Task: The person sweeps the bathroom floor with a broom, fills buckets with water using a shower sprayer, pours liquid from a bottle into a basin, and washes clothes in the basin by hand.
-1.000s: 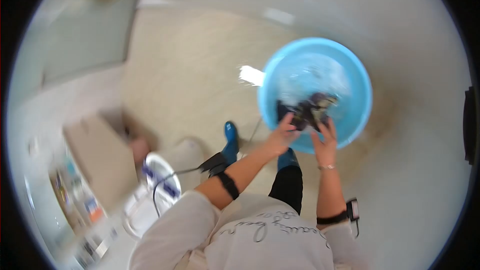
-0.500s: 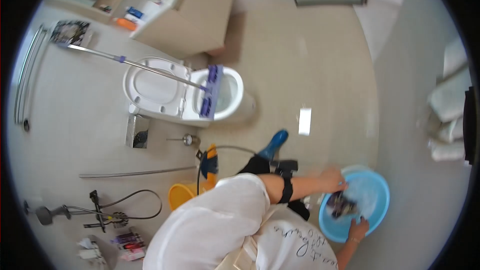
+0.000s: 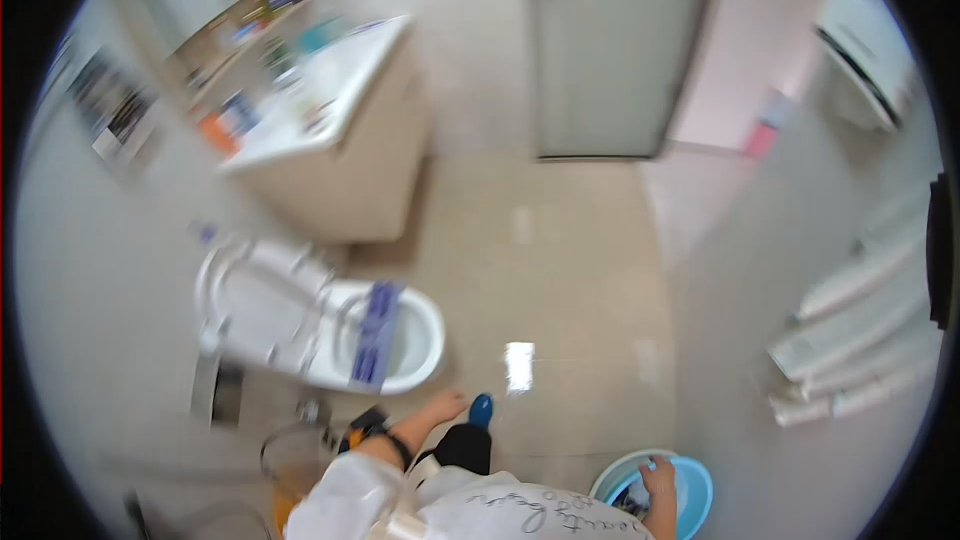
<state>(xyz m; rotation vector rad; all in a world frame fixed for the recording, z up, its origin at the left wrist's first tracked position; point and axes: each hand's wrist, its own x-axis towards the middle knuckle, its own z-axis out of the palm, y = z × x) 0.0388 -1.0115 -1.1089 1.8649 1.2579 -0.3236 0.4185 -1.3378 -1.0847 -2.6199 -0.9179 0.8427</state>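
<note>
My left hand (image 3: 447,406), below a black band on the forearm, reaches out between the toilet and a blue boot (image 3: 481,410). It appears empty with its fingers loosely extended, though motion softens the outline. At the lower right, my right hand (image 3: 658,478) is closed over the rim of a light blue basin (image 3: 696,492). Dark wet cloth (image 3: 630,496) shows partly beside that hand, the rest hidden by my arm and shirt. A pale second basin (image 3: 606,480) sits against the blue one.
A white toilet (image 3: 432,335) has its lid raised and a purple flat mop head (image 3: 375,337) across the bowl. A vanity (image 3: 350,175) stands behind it. Farther off is a glass door (image 3: 610,50). White towels (image 3: 850,340) hang on the right wall.
My left hand has left the basin, coming away empty toward the toilet side. My right hand stays at the basin. The view has swung up, showing more of the door.
</note>
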